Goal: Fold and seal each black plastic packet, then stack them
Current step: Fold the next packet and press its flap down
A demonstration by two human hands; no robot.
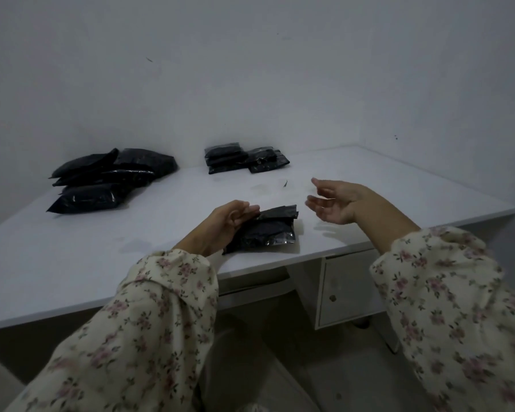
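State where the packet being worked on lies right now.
The packet lies near the table's front edge, under the left hand, with the right hand open beside it.

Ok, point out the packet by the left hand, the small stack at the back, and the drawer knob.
Packet (265,230): head view, middle of its black face.
Small stack (225,157): head view, front of the left pile.
Drawer knob (332,298): head view, centre of the knob.
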